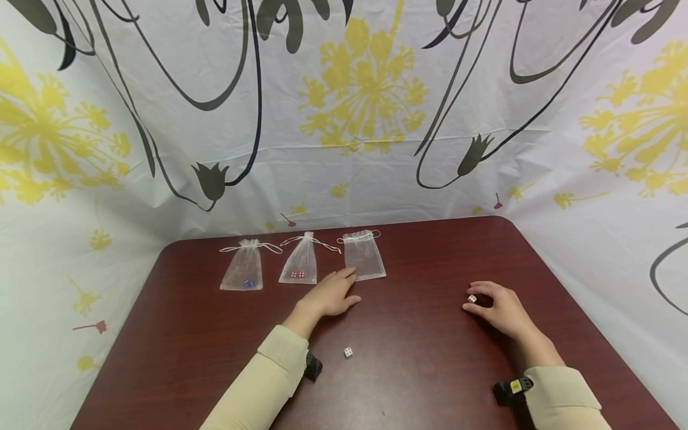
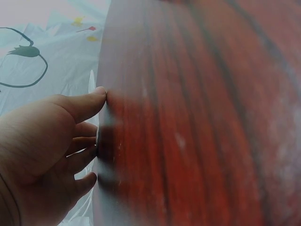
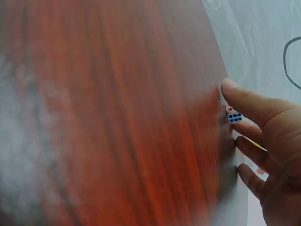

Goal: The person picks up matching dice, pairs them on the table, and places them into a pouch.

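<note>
My left hand (image 1: 331, 292) lies with fingers extended at the lower left corner of an empty sheer white drawstring bag (image 1: 365, 257). Its fingertips overlap the bag's edge, and the left wrist view shows the thumb and fingers spread at the tabletop. On the right side of the table, my right hand (image 1: 502, 307) curves loosely around a white die (image 1: 472, 298), which sits between thumb and forefinger. In the right wrist view this die (image 3: 234, 116) shows blue pips and one red pip, with a gap between it and the thumb.
Another white die (image 1: 348, 352) lies near the table's middle, right of my left forearm. Along the back left stand two drawn drawstring bags, one (image 1: 233, 272) with blue dice, one (image 1: 301, 263) with red dice. A patterned curtain (image 1: 344, 179) hangs behind the dark red table (image 1: 419, 370).
</note>
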Tool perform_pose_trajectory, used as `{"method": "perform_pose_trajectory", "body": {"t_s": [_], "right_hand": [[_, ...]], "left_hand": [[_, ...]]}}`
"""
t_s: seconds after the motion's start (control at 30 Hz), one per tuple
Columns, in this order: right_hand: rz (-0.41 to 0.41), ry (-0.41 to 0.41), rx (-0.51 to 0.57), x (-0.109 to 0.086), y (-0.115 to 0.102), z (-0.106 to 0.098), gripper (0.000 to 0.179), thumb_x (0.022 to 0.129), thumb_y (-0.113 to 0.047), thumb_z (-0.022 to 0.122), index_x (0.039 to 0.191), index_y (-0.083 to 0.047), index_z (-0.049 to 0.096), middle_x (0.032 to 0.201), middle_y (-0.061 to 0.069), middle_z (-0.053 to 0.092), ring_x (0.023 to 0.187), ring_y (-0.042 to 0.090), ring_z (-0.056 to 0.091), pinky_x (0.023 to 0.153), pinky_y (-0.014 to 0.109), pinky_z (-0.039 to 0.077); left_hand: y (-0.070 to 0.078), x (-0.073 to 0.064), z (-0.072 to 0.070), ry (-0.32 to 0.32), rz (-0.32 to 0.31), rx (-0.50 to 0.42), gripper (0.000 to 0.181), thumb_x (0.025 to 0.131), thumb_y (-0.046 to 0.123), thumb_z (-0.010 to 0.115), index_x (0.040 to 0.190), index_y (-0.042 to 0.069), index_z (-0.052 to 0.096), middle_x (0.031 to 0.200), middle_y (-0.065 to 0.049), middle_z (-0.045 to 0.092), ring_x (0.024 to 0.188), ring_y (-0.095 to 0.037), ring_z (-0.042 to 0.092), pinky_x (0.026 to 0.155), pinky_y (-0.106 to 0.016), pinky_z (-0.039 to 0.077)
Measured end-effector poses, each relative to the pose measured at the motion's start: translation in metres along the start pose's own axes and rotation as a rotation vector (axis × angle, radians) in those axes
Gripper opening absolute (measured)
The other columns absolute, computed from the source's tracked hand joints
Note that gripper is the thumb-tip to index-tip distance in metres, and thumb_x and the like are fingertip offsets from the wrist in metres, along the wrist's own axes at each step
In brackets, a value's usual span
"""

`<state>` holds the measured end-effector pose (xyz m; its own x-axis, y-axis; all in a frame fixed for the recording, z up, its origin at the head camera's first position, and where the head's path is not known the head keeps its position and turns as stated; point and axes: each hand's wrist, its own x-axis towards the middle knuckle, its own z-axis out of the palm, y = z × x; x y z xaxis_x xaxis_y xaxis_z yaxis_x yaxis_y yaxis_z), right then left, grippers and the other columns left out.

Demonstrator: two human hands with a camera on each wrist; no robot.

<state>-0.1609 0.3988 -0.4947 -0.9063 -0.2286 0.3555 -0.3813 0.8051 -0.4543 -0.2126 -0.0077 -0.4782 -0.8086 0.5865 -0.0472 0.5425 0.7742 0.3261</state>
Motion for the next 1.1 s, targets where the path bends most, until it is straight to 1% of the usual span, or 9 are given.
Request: {"method": "perform_pose_trajectory", "body": {"t_s": [0.1, 0.23, 0.43, 0.6, 0.8, 1.1], "right_hand": [[0.001, -0.008, 0.001, 0.0, 0.001, 0.0, 0.032, 0.078, -0.013, 0.088, 0.104, 0.0, 0.075, 0.117, 0.022, 0.069, 0.11, 0.045, 0.063, 0.092, 0.061, 0.045], [0.007, -0.004, -0.002, -0.001, 0.003, 0.0, 0.03, 0.079, -0.011, 0.086, 0.104, 0.001, 0.075, 0.117, 0.022, 0.068, 0.11, 0.046, 0.063, 0.092, 0.062, 0.045], [0.032, -0.006, 0.003, -0.002, 0.005, 0.0, 0.023, 0.083, -0.009, 0.083, 0.103, 0.001, 0.076, 0.119, 0.021, 0.068, 0.113, 0.046, 0.061, 0.092, 0.063, 0.045], [0.03, 0.004, 0.008, -0.002, 0.004, 0.0, 0.023, 0.084, -0.009, 0.083, 0.103, 0.001, 0.076, 0.117, 0.021, 0.069, 0.112, 0.046, 0.062, 0.093, 0.062, 0.045], [0.008, 0.013, 0.018, 0.001, -0.003, 0.0, 0.024, 0.083, -0.011, 0.084, 0.104, -0.001, 0.076, 0.115, 0.019, 0.07, 0.11, 0.043, 0.064, 0.092, 0.059, 0.044], [-0.029, 0.0, 0.031, 0.009, -0.022, 0.0, 0.025, 0.084, -0.012, 0.083, 0.107, -0.001, 0.076, 0.119, 0.018, 0.069, 0.112, 0.04, 0.064, 0.089, 0.053, 0.046]], "left_hand": [[0.001, -0.001, -0.001, -0.001, -0.001, -0.005, 0.061, 0.102, 0.035, 0.061, 0.148, -0.003, 0.047, 0.16, -0.016, 0.036, 0.148, -0.03, 0.033, 0.121, -0.045, 0.026], [0.001, -0.001, -0.002, -0.006, -0.005, -0.008, 0.061, 0.102, 0.035, 0.061, 0.148, -0.003, 0.047, 0.16, -0.016, 0.035, 0.149, -0.03, 0.032, 0.121, -0.045, 0.026], [0.001, -0.001, -0.001, -0.008, -0.008, -0.008, 0.061, 0.102, 0.035, 0.06, 0.148, -0.002, 0.047, 0.161, -0.015, 0.035, 0.149, -0.029, 0.032, 0.121, -0.044, 0.025], [0.001, -0.001, -0.001, -0.011, -0.009, -0.006, 0.061, 0.102, 0.035, 0.06, 0.148, -0.002, 0.047, 0.161, -0.015, 0.035, 0.149, -0.028, 0.032, 0.121, -0.045, 0.026], [0.001, -0.001, -0.001, -0.007, -0.005, -0.013, 0.06, 0.102, 0.035, 0.06, 0.148, -0.002, 0.047, 0.16, -0.016, 0.036, 0.149, -0.029, 0.032, 0.121, -0.045, 0.026], [-0.001, 0.002, 0.002, -0.009, -0.007, 0.002, 0.061, 0.102, 0.036, 0.06, 0.148, -0.002, 0.047, 0.161, -0.014, 0.035, 0.149, -0.028, 0.032, 0.121, -0.044, 0.026]]}}
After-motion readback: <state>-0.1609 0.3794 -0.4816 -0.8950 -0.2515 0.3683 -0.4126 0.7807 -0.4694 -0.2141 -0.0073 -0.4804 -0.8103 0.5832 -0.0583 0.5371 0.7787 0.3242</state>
